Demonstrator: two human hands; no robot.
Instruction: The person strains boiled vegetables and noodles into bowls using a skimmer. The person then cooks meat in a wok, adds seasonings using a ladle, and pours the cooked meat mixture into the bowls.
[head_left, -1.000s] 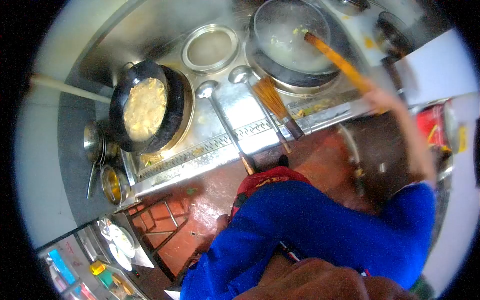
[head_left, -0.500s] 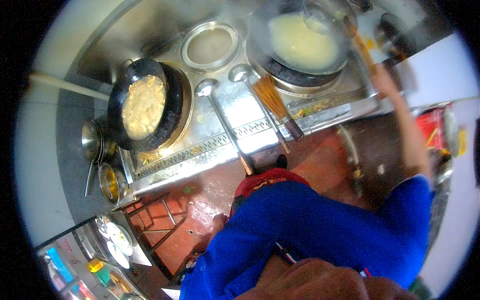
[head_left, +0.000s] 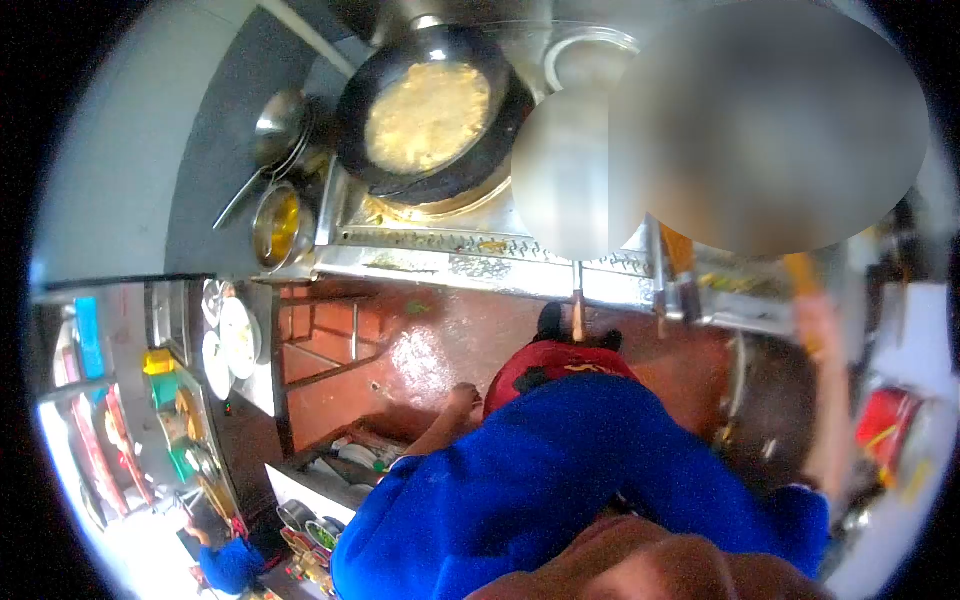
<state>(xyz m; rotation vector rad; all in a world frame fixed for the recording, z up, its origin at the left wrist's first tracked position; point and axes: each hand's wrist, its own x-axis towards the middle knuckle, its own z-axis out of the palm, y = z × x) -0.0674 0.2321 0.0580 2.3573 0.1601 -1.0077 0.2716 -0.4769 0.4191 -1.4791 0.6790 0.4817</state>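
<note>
My right hand (head_left: pixel 820 325), at the right, is closed round a long wooden handle (head_left: pixel 803 275). A grey blurred oval covers its far end and the pan area beyond. Low beside the red apron (head_left: pixel 545 370) hangs my left hand (head_left: pixel 462 397), small and dark; its fingers cannot be made out. On the left burner a black wok (head_left: pixel 365 165) leans, with pale yellow, lumpy food (head_left: pixel 430 115) in it. Between the wok and my right hand, a ladle's wooden handle (head_left: pixel 578 315) and a bamboo brush (head_left: pixel 682 265) jut over the stove's front edge.
Left of the stove (head_left: pixel 420 258) are a metal strainer (head_left: pixel 283 125) and a bowl of yellow liquid (head_left: pixel 280 228). White plates (head_left: pixel 236 335) stand on a side counter. A metal frame (head_left: pixel 355 330) is on the red floor. At lower left, another person in blue (head_left: pixel 232 568) stands.
My view has swung left, so the wok now sits nearer the middle. My right hand appears lower in view, still at the wooden handle. The blurred oval now hides the right-hand pan.
</note>
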